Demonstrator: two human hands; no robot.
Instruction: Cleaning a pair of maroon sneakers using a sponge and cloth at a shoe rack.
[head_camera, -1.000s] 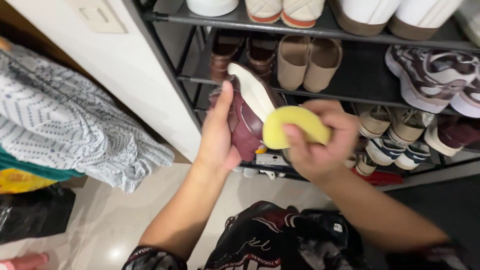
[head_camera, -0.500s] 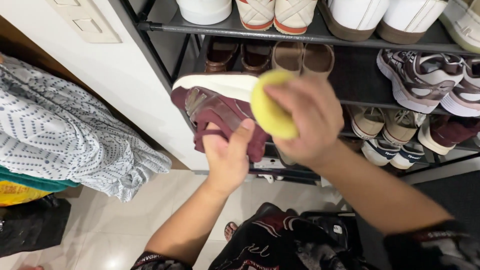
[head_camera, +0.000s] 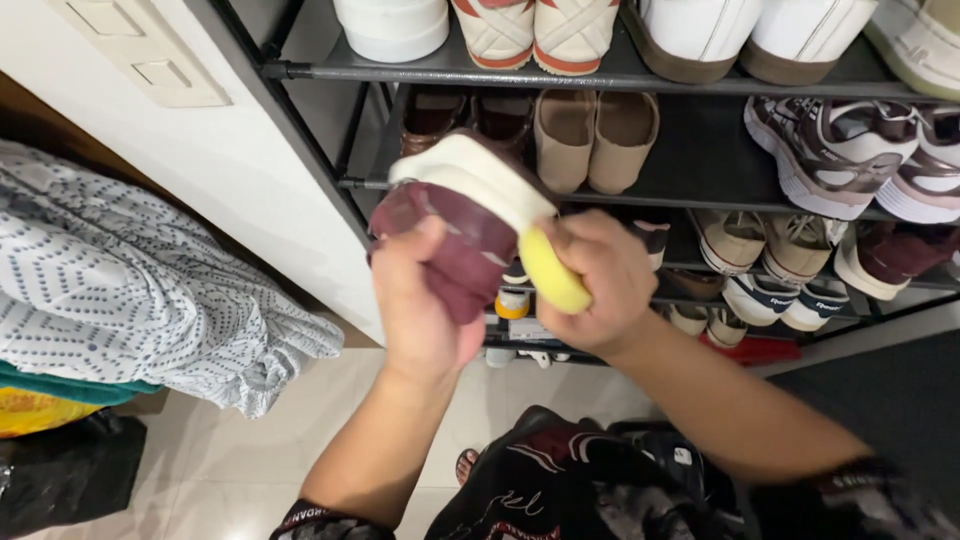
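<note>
Maroon suede, or something like it, covers the shoe held up at the centre of the frame, its thick white sole turned upward and toward the upper left. The left hand wraps the shoe's body from below, fingers closed round the upper with the thumb up against its side. The right hand, just right of centre, is clenched on a yellow sponge, whose rounded end pokes out between thumb and fingers and touches the shoe just under the sole's edge.

Judging from this, the step in hand is wiping the shoe, with the sponge working along the seam where sole meets upper. The next stroke seems to call for a firm left-hand hold so the shoe does not twist, and for turning it to bring an unwiped part to the sponge.

Behind the hands a black metal shoe rack fills the upper and right parts of the frame, its shelves lined with white trainers, beige slip-ons and grey running shoes. At left a white-and-blue patterned cloth lies heaped beside a white wall; pale floor tiles show at the bottom
</note>
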